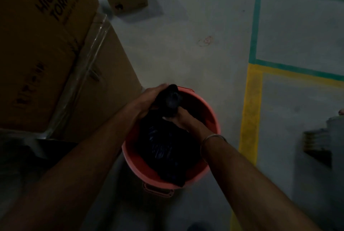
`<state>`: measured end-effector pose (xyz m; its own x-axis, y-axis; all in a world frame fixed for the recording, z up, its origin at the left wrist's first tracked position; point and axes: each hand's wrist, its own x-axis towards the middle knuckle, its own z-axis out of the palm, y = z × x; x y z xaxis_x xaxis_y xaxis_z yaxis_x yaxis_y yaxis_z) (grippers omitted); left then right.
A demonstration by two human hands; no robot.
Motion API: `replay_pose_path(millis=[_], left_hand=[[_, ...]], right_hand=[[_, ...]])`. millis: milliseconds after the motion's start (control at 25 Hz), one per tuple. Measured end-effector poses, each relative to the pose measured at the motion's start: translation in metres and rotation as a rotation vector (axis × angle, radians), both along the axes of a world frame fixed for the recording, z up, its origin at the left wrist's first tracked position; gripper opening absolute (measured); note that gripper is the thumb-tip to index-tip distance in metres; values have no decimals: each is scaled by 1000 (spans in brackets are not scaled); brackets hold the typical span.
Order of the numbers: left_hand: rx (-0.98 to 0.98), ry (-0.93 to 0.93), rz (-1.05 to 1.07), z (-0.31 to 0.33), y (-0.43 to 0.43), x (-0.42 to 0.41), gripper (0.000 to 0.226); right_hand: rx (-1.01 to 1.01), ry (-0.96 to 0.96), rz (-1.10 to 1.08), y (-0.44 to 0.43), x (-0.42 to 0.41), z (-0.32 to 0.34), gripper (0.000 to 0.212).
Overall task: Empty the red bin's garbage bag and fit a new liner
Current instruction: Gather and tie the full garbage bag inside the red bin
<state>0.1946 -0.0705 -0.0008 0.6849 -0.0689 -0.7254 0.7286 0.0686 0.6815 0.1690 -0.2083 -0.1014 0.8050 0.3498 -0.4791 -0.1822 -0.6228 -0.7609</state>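
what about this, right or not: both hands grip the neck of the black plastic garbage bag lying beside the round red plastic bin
The head view shows the black plastic garbage bag inside the round red plastic bin, not beside it; left hand and right hand do grip its neck.

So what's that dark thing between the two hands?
The bunched top of the black garbage bag; left hand and right hand grip it over the red bin, head view.
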Motion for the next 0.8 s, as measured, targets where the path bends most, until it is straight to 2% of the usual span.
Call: replay_pose_path(millis=[40,80,120,200,240,320,360,480,600,680,800], left_hand=[[23,-49,120,-3,2,-1,54],[133,-95,221,-9,4,-6,54],[338,-120,217,-18,8,-13,53],[706,-52,51,-44,16,-41,51],[714,27,-12,-57,17,-58,52],[444,226,-23,-70,11,-85,52],[345,278,-28,-74,7,-93,44],[315,184,-57,-87,7,-98,16],[314,128,-48,-84,16,-95,26],[362,114,-75,-79,25,-94,26],[423,113,-67,-69,38,-89,27]], right_hand=[[-1,4,-56,-1,1,-2,48],[12,30,-131,-3,2,-3,39],[39,67,-201,-6,4,-4,33],[80,135,-299,-11,7,-3,33],[84,157,-339,-11,6,-2,35],[112,190,-399,-10,5,2,37],[131,204,-411,-9,4,3,36],[167,219,-429,-12,5,3,33],[208,213,-488,-16,3,7,36],[238,213,-618,-24,3,11,36],[156,188,-717,-44,-3,8,39]])
